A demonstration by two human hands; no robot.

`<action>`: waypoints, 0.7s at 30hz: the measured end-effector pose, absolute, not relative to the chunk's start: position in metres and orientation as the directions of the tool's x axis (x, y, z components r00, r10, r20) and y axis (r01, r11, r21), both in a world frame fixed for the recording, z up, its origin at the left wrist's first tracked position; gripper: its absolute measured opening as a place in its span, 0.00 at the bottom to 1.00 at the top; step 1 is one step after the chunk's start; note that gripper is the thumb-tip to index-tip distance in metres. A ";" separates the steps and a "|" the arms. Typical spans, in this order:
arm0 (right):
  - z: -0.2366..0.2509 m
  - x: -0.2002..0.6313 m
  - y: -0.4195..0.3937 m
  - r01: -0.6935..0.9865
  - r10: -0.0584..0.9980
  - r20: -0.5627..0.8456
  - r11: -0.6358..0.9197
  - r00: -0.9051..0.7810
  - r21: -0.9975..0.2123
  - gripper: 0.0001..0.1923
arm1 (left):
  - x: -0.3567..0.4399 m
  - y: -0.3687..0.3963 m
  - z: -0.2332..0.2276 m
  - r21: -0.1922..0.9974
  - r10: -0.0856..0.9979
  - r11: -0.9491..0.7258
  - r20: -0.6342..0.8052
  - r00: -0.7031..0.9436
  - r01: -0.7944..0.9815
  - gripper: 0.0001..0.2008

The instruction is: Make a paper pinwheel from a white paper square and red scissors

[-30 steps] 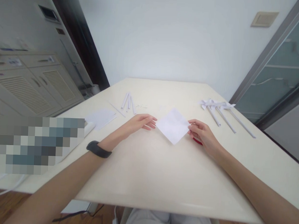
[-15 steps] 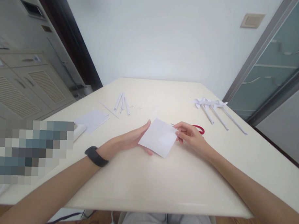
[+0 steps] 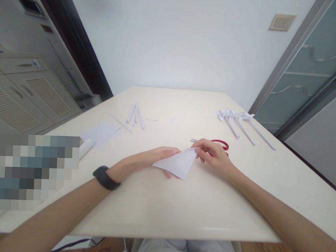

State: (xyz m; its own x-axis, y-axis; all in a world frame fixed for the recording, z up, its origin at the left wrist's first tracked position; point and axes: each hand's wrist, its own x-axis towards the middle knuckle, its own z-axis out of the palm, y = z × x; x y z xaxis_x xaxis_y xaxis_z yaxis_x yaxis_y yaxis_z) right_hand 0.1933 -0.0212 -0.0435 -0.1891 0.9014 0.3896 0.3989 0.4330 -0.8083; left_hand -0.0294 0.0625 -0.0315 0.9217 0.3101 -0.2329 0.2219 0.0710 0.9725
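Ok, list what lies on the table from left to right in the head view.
Stack of white sheets → loose paper sticks → left hand → folded paper → right hand → paper pinwheels.

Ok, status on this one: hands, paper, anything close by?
Left hand and right hand both pinching the white paper, folded into a triangle. Red scissors just behind right hand. Nothing blocking.

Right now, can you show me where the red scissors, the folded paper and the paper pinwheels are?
red scissors (image 3: 221,144): head view, on the red handle loop.
folded paper (image 3: 177,164): head view, middle of the sheet.
paper pinwheels (image 3: 231,113): head view, on the white blades.
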 end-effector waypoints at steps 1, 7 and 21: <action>-0.043 0.193 -0.022 0.415 0.897 0.402 0.442 -0.186 -0.795 0.07 | -0.030 0.062 -0.031 0.973 0.299 0.066 -0.230 0.926 0.220 0.22; -0.040 0.190 -0.024 0.464 0.882 0.432 0.468 -0.188 -0.753 0.08 | -0.028 0.058 -0.032 0.966 0.242 0.035 -0.257 0.936 0.256 0.24; -0.044 0.190 -0.021 0.393 0.950 0.263 0.310 -0.169 -0.866 0.12 | -0.021 0.049 -0.035 0.968 0.390 0.047 -0.243 0.888 0.245 0.19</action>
